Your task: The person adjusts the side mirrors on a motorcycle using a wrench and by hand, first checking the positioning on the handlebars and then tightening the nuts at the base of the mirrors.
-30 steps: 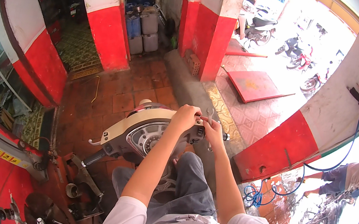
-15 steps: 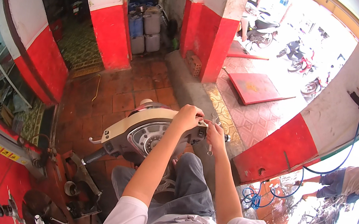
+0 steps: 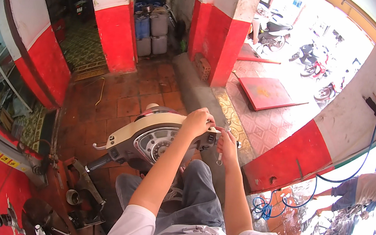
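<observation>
Wrench lower than before, silvery

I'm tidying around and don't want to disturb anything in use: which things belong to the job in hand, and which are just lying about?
Apparently in use:
wrench, held in the right grip
scooter's cream handlebar cover, left grip at its right side

Apparently lying about:
blue hose, partly in loops
plastic cans, stacked
red board
</observation>
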`<state>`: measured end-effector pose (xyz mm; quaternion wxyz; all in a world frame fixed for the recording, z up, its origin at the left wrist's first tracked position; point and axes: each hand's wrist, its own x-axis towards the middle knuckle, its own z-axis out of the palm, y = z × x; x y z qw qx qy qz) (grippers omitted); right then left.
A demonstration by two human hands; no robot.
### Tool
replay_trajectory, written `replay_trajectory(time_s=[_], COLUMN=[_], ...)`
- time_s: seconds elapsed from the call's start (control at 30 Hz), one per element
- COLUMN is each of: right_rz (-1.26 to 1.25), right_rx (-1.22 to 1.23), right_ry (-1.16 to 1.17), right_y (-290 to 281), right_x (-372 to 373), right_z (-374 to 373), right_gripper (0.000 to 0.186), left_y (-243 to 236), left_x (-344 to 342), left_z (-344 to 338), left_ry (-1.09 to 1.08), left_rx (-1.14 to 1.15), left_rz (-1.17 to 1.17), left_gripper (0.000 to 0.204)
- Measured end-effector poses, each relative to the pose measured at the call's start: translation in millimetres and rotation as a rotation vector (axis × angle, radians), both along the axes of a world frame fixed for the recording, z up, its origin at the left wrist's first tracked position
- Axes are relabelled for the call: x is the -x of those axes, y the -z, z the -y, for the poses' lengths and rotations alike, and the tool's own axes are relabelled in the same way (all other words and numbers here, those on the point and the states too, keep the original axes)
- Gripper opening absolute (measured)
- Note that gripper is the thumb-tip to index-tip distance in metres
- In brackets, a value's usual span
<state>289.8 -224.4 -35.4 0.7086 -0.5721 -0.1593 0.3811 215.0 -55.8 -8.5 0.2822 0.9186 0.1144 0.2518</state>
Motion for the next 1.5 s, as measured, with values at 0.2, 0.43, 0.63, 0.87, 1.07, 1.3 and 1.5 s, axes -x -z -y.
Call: replay_trajectory(time_s=[0.2, 0.43, 0.63, 0.87, 1.07, 1.3, 1.5], right_rz=[-0.087, -0.117, 0.22, 0.926, 0.755, 1.118, 1.148], right_rx=[-0.075, -0.111, 0.128, 0.454, 0.283, 0.476, 0.508], right_ry=[0.043, 0.065, -0.018, 0.048, 0.092, -0.029, 0.016], right_y=[-0.3, 4.1, 0.0, -9.3, 8.0, -23.5, -25.1], right_x=[-0.5, -9.6, -6.5, -13.5, -36.1, -19.6, -22.9], right_z=[1.2, 6.6, 10.7, 19.7, 11.7, 6.7, 3.1], right_gripper=[0.036, 0.042, 0.042, 0.032, 0.033, 0.029, 0.028], left_y=[11.2, -7.3, 11.2, 1.4, 7.6, 3.6, 10.4], left_x=[-2.9, 4.8, -1.5, 1.8, -1.5, 3.3, -1.1], left_z=[-6.6, 3.0, -5.0, -0.5, -5.5, -5.5, -4.8], left_ry=[0.017, 0.014, -0.006, -0.038, 0.004, -0.038, -0.004], left_rx=[0.166, 0.045, 0.117, 0.1, 0.164, 0.199, 0.027], left_rz=[0.019, -0.086, -0.014, -0.089, -0.06, -0.062, 0.055], left_gripper=[0.016, 0.02, 0.022, 0.025, 0.028, 0.029, 0.032])
